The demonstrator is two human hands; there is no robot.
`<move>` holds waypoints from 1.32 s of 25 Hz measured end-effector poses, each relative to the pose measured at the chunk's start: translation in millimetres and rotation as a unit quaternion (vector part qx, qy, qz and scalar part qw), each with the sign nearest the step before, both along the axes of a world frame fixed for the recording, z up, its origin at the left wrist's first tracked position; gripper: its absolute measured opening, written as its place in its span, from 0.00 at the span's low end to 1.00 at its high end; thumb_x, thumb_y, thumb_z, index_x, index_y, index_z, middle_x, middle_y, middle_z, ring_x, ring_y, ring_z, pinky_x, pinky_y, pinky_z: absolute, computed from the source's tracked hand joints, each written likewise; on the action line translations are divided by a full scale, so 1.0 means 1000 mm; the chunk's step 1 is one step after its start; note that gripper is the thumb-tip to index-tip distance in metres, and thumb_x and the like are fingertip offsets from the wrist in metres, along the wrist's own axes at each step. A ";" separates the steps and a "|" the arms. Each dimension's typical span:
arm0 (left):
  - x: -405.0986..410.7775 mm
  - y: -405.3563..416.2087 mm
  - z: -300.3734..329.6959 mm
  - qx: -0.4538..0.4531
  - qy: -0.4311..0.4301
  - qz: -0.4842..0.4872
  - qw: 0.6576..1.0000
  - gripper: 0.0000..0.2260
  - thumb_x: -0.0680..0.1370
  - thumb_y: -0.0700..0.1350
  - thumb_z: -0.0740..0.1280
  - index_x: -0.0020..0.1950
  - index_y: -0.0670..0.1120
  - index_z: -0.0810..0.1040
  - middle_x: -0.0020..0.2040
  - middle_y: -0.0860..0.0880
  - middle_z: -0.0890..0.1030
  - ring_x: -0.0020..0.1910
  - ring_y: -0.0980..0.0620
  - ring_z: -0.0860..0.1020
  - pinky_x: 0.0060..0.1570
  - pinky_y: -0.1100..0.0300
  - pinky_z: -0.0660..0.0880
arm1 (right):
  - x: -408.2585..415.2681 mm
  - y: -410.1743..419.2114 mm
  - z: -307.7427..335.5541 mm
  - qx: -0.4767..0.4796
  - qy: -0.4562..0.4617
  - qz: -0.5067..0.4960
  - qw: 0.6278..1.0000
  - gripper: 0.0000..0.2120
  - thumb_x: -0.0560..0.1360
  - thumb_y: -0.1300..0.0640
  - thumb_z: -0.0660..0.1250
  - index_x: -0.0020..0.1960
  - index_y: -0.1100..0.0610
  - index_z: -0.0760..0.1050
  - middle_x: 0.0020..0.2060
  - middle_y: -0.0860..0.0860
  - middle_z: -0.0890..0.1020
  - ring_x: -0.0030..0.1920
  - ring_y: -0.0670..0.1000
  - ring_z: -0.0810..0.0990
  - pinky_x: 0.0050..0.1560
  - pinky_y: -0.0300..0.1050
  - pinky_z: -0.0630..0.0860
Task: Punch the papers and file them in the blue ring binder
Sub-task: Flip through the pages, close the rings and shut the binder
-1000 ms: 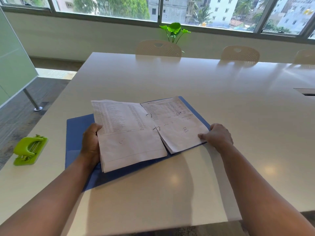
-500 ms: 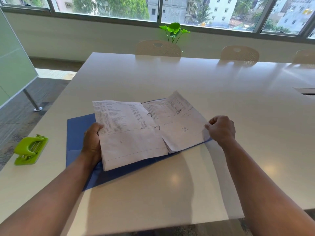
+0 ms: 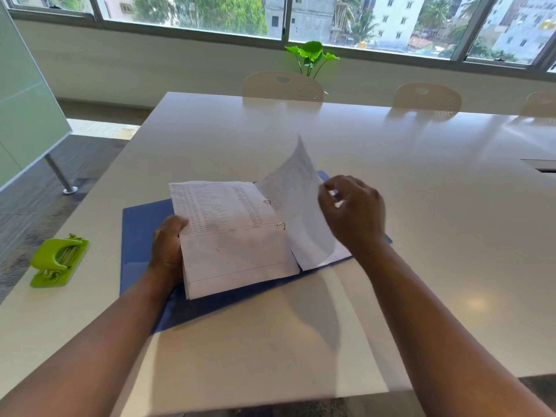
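— Where's the blue ring binder [image 3: 141,236]?

— Lying open on the white desk [image 3: 421,206], near its front edge. Printed papers [image 3: 228,233] sit on its two metal rings [image 3: 281,225].

— And the hands?

— The left hand [image 3: 168,248] grips the left edge of that stack, fingers curled round it. The right hand [image 3: 355,215] is over the binder's right half, fingers [image 3: 328,188] pinching the edge of one sheet [image 3: 296,200], which stands lifted and curved, blurred.

— Anything else?

— A green hole punch [image 3: 58,260] on the desk, well left of the binder. Beyond the binder, chairs [image 3: 282,85] and a small green plant [image 3: 311,54] at the far side.
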State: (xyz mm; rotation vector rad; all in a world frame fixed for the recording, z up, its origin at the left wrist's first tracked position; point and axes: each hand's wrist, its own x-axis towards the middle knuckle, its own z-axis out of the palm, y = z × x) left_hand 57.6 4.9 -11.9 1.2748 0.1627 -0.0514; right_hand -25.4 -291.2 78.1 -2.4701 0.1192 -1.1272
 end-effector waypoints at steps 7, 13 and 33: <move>-0.003 -0.004 0.006 0.007 -0.008 0.012 1.000 0.18 0.79 0.36 0.61 0.66 0.49 0.65 0.52 0.44 0.76 0.45 0.47 0.78 0.42 0.52 0.77 | -0.003 0.091 -0.010 -0.031 -0.026 0.264 0.964 0.06 0.77 0.58 0.71 0.43 0.56 0.85 0.42 0.49 0.88 0.37 0.51 0.84 0.35 0.49 0.81; -0.006 -0.003 0.014 -0.052 0.003 -0.057 0.997 0.28 0.81 0.63 0.60 0.69 0.43 0.78 0.61 0.38 0.83 0.60 0.40 0.82 0.55 0.50 0.80 | -0.006 0.139 -0.028 0.046 0.094 0.303 0.947 0.06 0.78 0.55 0.72 0.48 0.57 0.86 0.41 0.51 0.88 0.37 0.50 0.84 0.40 0.44 0.80; -0.009 -0.001 0.019 -0.099 0.059 -0.052 0.992 0.18 0.82 0.45 0.56 0.68 0.44 0.77 0.50 0.45 0.87 0.46 0.45 0.86 0.45 0.48 0.82 | 0.001 -0.099 -0.067 0.080 0.455 -0.234 0.856 0.32 0.70 0.34 0.72 0.64 0.55 0.74 0.62 0.57 0.77 0.63 0.63 0.75 0.57 0.56 0.75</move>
